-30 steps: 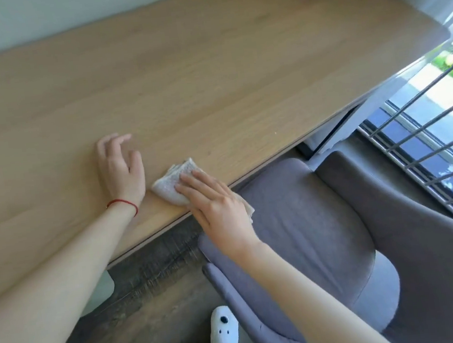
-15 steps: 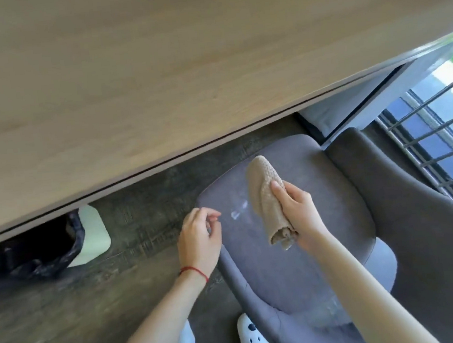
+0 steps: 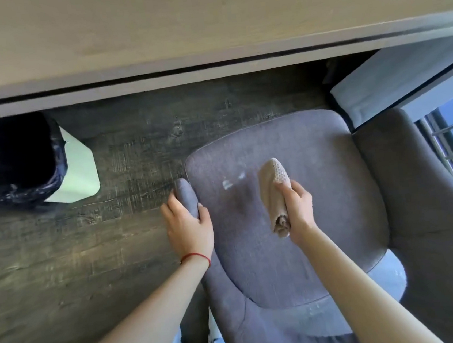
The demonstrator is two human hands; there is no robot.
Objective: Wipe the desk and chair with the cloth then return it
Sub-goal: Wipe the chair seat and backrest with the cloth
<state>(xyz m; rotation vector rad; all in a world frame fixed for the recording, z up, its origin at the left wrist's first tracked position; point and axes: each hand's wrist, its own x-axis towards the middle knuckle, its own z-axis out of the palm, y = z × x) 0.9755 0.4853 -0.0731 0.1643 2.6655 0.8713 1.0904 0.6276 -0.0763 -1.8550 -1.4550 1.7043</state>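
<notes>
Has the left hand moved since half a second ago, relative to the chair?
Yes. The left hand has moved from just off the chair's edge onto the chair, now gripping its left armrest.

Both bare forearms reach in from the bottom edge, angled up toward centre. Left hand (image 3: 190, 226) palm down, fingers curled over the chair armrest (image 3: 187, 193) tip, thumb on its inner side; red string bracelet (image 3: 195, 257) at the wrist. Right hand (image 3: 298, 210) fisted around the rolled cloth (image 3: 274, 194), knuckles up, wrist straight.
</notes>
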